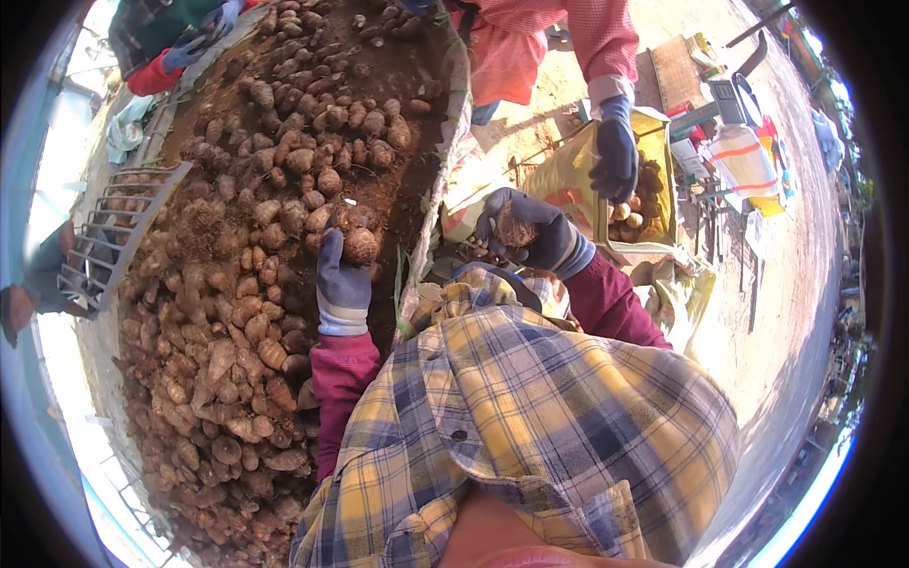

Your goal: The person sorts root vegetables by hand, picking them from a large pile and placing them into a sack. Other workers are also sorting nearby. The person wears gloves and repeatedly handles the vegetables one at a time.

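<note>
My left hand, in a blue-grey work glove, holds a round brown taro corm at the right edge of a large heap of taro corms. Its thumb shows along the corm's left side, and the other fingers are mostly hidden. In my right hand, gloved alike, the fingers curl around another hairy taro corm. This hand is over the ground beyond the bed's cloth edge, left of an open yellow woven bag with several corms inside.
A co-worker's gloved hand reaches down at the bag's mouth. Another person's gloved hands are across the heap at top left. A metal rake-like fork head rests at the heap's left side. Tools and boxes, including a scale, stand at right.
</note>
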Action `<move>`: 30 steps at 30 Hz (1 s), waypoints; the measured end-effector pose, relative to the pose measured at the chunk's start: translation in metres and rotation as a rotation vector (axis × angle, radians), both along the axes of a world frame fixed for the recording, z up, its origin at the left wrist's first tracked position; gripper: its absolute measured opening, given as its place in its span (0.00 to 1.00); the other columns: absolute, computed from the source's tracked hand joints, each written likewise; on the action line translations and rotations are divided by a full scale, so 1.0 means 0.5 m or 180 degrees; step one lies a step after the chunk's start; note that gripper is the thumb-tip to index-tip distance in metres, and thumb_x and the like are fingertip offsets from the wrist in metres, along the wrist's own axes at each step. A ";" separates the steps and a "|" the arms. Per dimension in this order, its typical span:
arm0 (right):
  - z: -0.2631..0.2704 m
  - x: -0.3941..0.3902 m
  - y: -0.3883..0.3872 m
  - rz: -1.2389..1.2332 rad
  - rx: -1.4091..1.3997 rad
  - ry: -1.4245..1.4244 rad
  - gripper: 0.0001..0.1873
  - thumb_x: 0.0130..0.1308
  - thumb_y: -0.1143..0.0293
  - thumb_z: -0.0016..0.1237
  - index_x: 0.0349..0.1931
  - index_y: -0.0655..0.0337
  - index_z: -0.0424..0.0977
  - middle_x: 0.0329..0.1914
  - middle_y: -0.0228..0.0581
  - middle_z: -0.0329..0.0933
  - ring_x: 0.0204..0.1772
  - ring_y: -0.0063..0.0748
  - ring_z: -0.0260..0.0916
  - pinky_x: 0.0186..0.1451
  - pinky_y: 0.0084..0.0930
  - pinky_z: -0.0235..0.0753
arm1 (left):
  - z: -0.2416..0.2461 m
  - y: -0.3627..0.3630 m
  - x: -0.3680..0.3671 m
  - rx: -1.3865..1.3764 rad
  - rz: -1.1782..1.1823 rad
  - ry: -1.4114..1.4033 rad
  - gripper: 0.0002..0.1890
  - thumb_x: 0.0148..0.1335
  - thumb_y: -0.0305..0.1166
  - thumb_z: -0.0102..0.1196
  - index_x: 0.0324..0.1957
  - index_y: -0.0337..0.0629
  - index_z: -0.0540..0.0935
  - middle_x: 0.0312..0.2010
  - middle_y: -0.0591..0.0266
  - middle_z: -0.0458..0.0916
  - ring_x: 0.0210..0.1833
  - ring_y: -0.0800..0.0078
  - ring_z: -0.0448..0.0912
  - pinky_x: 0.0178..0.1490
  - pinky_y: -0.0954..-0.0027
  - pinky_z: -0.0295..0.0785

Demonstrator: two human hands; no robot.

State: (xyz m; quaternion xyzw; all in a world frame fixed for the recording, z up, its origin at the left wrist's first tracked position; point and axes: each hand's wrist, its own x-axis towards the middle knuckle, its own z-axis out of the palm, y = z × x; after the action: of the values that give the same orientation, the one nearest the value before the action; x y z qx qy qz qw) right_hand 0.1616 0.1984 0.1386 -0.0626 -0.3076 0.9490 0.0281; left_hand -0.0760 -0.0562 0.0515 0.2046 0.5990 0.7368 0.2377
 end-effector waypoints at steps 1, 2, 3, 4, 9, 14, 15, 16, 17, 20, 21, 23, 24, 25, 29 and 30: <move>-0.022 0.056 -0.003 -0.0260 -0.0076 -0.0037 0.18 0.75 0.54 0.50 0.56 0.56 0.74 0.50 0.49 0.81 0.38 0.37 0.81 0.37 0.26 0.82 | 0.005 -0.003 0.001 0.0364 0.0015 -0.0892 0.19 0.75 0.27 0.56 0.66 0.36 0.77 0.62 0.55 0.80 0.63 0.63 0.80 0.68 0.60 0.77; -0.047 0.110 -0.003 -0.0482 -0.0171 -0.0154 0.18 0.77 0.55 0.49 0.57 0.56 0.74 0.50 0.49 0.81 0.39 0.38 0.82 0.38 0.27 0.82 | 0.013 -0.009 0.000 0.0684 -0.0154 -0.1324 0.19 0.75 0.27 0.57 0.66 0.37 0.77 0.62 0.56 0.80 0.62 0.63 0.80 0.67 0.60 0.77; -0.076 0.165 -0.007 -0.0691 -0.0328 -0.0254 0.17 0.78 0.56 0.47 0.58 0.56 0.74 0.51 0.49 0.81 0.40 0.38 0.83 0.39 0.28 0.82 | 0.021 -0.011 0.005 0.0647 -0.0199 -0.1321 0.21 0.76 0.33 0.55 0.68 0.39 0.76 0.63 0.56 0.80 0.62 0.64 0.80 0.66 0.60 0.78; -0.109 0.218 -0.019 -0.1241 0.0758 -0.0431 0.17 0.79 0.58 0.47 0.60 0.56 0.73 0.52 0.49 0.82 0.43 0.39 0.83 0.41 0.28 0.82 | 0.030 -0.015 0.007 0.0688 -0.0221 -0.1578 0.23 0.75 0.30 0.56 0.70 0.40 0.74 0.63 0.55 0.80 0.63 0.62 0.80 0.66 0.58 0.78; -0.273 0.474 -0.043 -0.3287 -0.1022 -0.1287 0.14 0.74 0.64 0.54 0.54 0.59 0.76 0.52 0.46 0.83 0.57 0.46 0.80 0.53 0.40 0.82 | 0.062 0.009 0.022 0.0169 -0.0384 -0.0637 0.33 0.74 0.31 0.58 0.78 0.42 0.63 0.69 0.53 0.73 0.65 0.59 0.77 0.67 0.54 0.78; -0.404 0.685 -0.063 -0.3454 -0.0959 -0.1279 0.12 0.76 0.60 0.54 0.43 0.60 0.81 0.48 0.40 0.86 0.55 0.44 0.83 0.54 0.39 0.84 | 0.032 0.070 0.029 -0.0825 0.0233 0.0452 0.37 0.69 0.23 0.65 0.77 0.36 0.65 0.73 0.51 0.67 0.72 0.63 0.71 0.75 0.59 0.69; -0.419 0.721 -0.076 -0.3773 -0.1076 -0.1748 0.14 0.76 0.57 0.55 0.45 0.60 0.81 0.49 0.41 0.87 0.56 0.43 0.83 0.54 0.38 0.84 | 0.025 0.068 0.033 -0.1093 0.0116 0.1033 0.37 0.69 0.23 0.64 0.77 0.36 0.64 0.73 0.50 0.69 0.73 0.62 0.71 0.75 0.58 0.68; -0.448 0.730 -0.088 -0.4027 0.0097 -0.2539 0.16 0.75 0.55 0.55 0.49 0.59 0.80 0.49 0.40 0.86 0.54 0.41 0.83 0.52 0.37 0.83 | 0.017 0.069 0.033 -0.1446 -0.0005 0.1685 0.36 0.70 0.23 0.63 0.78 0.37 0.64 0.73 0.49 0.70 0.73 0.61 0.71 0.76 0.58 0.66; -0.475 0.739 -0.098 -0.4020 0.1067 -0.3128 0.18 0.75 0.52 0.55 0.52 0.57 0.79 0.48 0.40 0.86 0.52 0.39 0.83 0.49 0.35 0.83 | 0.011 0.063 0.037 -0.1687 -0.0097 0.2254 0.36 0.70 0.23 0.63 0.78 0.36 0.64 0.73 0.48 0.70 0.73 0.60 0.71 0.77 0.58 0.64; -0.514 0.823 -0.111 -0.3608 -0.0292 -0.3568 0.21 0.78 0.51 0.50 0.61 0.53 0.75 0.50 0.35 0.82 0.46 0.32 0.79 0.41 0.30 0.77 | 0.000 0.033 0.051 -0.1663 -0.0309 0.1823 0.35 0.70 0.24 0.62 0.77 0.33 0.65 0.71 0.46 0.73 0.74 0.58 0.71 0.77 0.57 0.64; -0.533 0.841 -0.106 -0.3524 -0.0672 -0.3684 0.22 0.78 0.49 0.50 0.63 0.52 0.74 0.51 0.34 0.81 0.45 0.31 0.79 0.40 0.31 0.76 | 0.000 0.019 0.058 -0.1557 -0.0375 0.1599 0.35 0.70 0.24 0.62 0.76 0.32 0.65 0.70 0.46 0.73 0.74 0.57 0.71 0.77 0.57 0.65; -0.572 0.869 -0.099 -0.3392 -0.0900 -0.3780 0.24 0.75 0.45 0.52 0.62 0.49 0.74 0.50 0.34 0.81 0.45 0.34 0.79 0.39 0.32 0.77 | 0.005 -0.015 0.065 -0.1796 -0.0104 0.2264 0.36 0.69 0.28 0.65 0.76 0.32 0.66 0.71 0.43 0.73 0.73 0.52 0.72 0.76 0.55 0.65; -0.590 0.876 -0.098 -0.3351 -0.0751 -0.3772 0.25 0.73 0.42 0.55 0.59 0.47 0.75 0.49 0.35 0.82 0.45 0.38 0.80 0.40 0.33 0.79 | 0.010 -0.034 0.065 -0.2023 0.0013 0.2687 0.36 0.69 0.29 0.65 0.75 0.32 0.67 0.71 0.43 0.73 0.73 0.50 0.72 0.76 0.54 0.66; -0.604 0.883 -0.097 -0.3305 -0.0600 -0.3762 0.26 0.70 0.39 0.57 0.57 0.45 0.76 0.47 0.36 0.82 0.46 0.42 0.80 0.41 0.34 0.81 | 0.014 -0.052 0.066 -0.2199 0.0169 0.3163 0.36 0.69 0.30 0.66 0.75 0.32 0.67 0.71 0.42 0.73 0.73 0.49 0.72 0.76 0.53 0.66; -0.614 0.888 -0.072 -0.4180 -0.0339 -0.4711 0.32 0.68 0.47 0.63 0.67 0.45 0.66 0.55 0.36 0.79 0.53 0.40 0.77 0.44 0.39 0.82 | 0.018 -0.100 0.063 -0.2939 0.0398 0.3429 0.40 0.68 0.40 0.68 0.75 0.33 0.66 0.72 0.40 0.71 0.74 0.43 0.69 0.77 0.48 0.64; -0.605 0.879 -0.066 -0.4196 -0.0230 -0.4878 0.32 0.68 0.48 0.64 0.66 0.49 0.68 0.55 0.36 0.79 0.52 0.38 0.76 0.45 0.37 0.82 | 0.015 -0.107 0.066 -0.2820 0.0357 0.3396 0.42 0.68 0.45 0.68 0.75 0.34 0.65 0.72 0.40 0.71 0.74 0.41 0.69 0.76 0.47 0.64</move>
State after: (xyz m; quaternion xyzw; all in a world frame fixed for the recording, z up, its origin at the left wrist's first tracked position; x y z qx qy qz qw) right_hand 0.6010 0.1652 -0.1637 -0.8134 -0.1180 0.4573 0.3397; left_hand -0.0432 -0.1095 0.0589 0.3912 0.8879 0.2328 -0.0665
